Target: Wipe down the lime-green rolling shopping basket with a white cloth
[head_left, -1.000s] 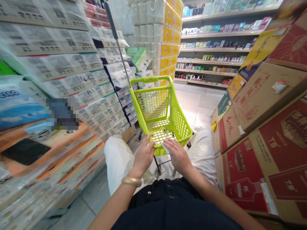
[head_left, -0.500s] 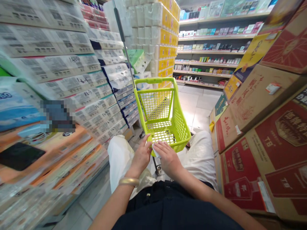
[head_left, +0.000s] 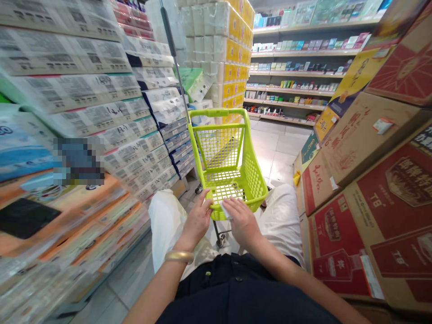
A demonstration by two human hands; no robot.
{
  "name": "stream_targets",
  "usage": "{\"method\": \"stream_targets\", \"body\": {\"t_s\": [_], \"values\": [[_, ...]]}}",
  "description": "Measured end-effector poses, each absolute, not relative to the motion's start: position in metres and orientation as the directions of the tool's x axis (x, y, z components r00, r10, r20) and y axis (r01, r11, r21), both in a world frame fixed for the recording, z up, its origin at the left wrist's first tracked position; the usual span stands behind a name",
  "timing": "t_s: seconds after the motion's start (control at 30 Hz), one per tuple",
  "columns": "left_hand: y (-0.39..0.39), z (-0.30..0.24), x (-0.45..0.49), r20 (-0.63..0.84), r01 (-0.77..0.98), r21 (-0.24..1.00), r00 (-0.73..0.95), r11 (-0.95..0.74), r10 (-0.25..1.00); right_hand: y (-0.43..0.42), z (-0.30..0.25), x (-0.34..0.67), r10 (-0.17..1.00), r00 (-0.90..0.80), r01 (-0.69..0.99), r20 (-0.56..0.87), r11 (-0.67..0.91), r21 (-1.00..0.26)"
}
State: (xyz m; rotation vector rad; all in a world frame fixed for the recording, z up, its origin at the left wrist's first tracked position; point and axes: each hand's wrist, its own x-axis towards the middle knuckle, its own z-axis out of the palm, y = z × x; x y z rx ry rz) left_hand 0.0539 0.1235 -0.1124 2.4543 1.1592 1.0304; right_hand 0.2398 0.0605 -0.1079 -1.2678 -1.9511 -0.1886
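A small lime-green plastic shopping cart [head_left: 251,148] stands in the aisle right in front of my knees, its basket bare. My left hand [head_left: 198,219] grips the near rim of the cart at its left corner, fingers curled over the edge. My right hand [head_left: 240,220] presses a white cloth [head_left: 225,208] against the same near rim, fingers flat on it. A gold bangle [head_left: 180,256] sits on my left wrist.
Stacked packs of tissue and paper [head_left: 101,103] wall the left side. Red and brown cartons [head_left: 367,180] pile up on the right. A tower of yellow-labelled toilet rolls [head_left: 229,54] stands behind the cart, with store shelves [head_left: 297,72] at the back. Tiled floor [head_left: 276,153] runs ahead.
My right hand with the white cloth has slid a little along the cart's near rim, left and then back right. My left hand keeps its hold on the rim.
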Motion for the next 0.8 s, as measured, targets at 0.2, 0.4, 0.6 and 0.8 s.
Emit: {"method": "stream_targets", "body": {"t_s": [0.2, 0.4, 0.6, 0.8], "values": [[0.124, -0.113, 0.046, 0.501, 0.578, 0.474, 0.443, -0.664, 0.743, 0.063, -0.108, 0.234, 0.685, -0.245, 0.800, 0.687, 0.543, -0.256], [0.121, -0.113, 0.041, 0.499, 0.556, 0.513, 0.427, -0.654, 0.754, 0.052, -0.113, 0.288, 0.696, -0.014, 0.876, 0.718, 0.355, -0.327], [0.118, -0.114, 0.046, 0.498, 0.564, 0.531, 0.396, -0.632, 0.771, 0.056, -0.106, 0.240, 0.710, -0.180, 0.821, 0.681, 0.490, -0.294], [0.117, -0.114, 0.044, 0.496, 0.567, 0.529, 0.398, -0.632, 0.772, 0.060, -0.107, 0.242, 0.704, -0.227, 0.799, 0.673, 0.530, -0.286]]}}
